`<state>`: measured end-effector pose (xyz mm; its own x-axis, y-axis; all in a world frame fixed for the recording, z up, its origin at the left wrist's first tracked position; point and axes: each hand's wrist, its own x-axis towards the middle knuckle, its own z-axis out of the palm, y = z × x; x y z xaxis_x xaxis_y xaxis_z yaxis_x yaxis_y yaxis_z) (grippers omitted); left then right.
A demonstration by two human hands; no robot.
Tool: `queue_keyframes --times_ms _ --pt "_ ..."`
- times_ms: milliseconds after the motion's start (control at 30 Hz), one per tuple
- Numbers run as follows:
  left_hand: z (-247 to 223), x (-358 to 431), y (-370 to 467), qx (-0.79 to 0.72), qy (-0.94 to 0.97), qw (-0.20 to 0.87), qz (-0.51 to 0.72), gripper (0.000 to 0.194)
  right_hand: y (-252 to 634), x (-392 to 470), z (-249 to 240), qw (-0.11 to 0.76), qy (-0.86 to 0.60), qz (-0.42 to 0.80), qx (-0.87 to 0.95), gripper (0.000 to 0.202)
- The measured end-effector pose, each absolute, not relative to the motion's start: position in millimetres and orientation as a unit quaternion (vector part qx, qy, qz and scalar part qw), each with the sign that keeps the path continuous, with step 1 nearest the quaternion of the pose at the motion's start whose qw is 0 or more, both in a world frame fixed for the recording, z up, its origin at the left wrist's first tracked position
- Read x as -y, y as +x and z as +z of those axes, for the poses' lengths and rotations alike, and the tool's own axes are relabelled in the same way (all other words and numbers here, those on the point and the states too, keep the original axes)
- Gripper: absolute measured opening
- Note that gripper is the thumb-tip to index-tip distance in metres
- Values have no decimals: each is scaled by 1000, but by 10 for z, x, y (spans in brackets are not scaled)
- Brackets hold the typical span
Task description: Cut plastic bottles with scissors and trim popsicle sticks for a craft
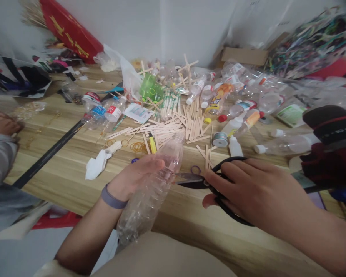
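Observation:
A clear plastic bottle is tilted over the table's front edge, its neck pointing away from me. My left hand is wrapped around its upper side, the thumb lying along the plastic. In my right hand is a pair of black-handled scissors, with fingers through the large loops. The scissor blades meet the bottle's side just below its shoulder; whether they pass through the wall cannot be made out. Flat wooden sticks are heaped beyond the bottle's neck.
Several plastic bottles crowd the table's back and right. Near my left hand lies a white crumpled cloth. A black strip runs diagonally at left. Another person's hand rests at the far left edge. A yellow cutter lies among the sticks.

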<state>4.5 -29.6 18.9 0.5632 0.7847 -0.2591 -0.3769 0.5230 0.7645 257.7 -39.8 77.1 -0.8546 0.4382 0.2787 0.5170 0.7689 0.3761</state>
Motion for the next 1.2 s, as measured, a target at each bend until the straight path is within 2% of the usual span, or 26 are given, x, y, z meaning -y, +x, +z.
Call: queue_keyframes --times_ms 100,300,433,567,667,833,1000,1100,1200 --pt "181 299 45 -306 346 816 346 40 2562 415 795 74 -254 -252 931 40" --pt "114 275 45 -317 360 812 332 42 2536 397 888 48 -221 -298 928 13" --pt "112 254 59 -333 375 802 325 38 2475 418 1007 10 -188 -342 921 18" --pt "118 261 60 -326 386 800 324 29 2441 360 1015 11 -167 -341 925 15" --pt "87 280 33 -313 390 808 313 29 2495 239 906 29 -161 -278 947 9" --pt "9 294 -5 -284 369 823 325 39 2630 130 688 58 -196 -84 975 41" --pt "-25 285 3 -268 370 825 332 45 2656 199 564 95 -236 73 964 46" --pt "-12 292 21 -263 373 822 342 46 2636 257 484 102 -261 114 953 44" --pt "24 303 45 -264 368 817 358 47 2608 312 401 138 -272 115 945 50"
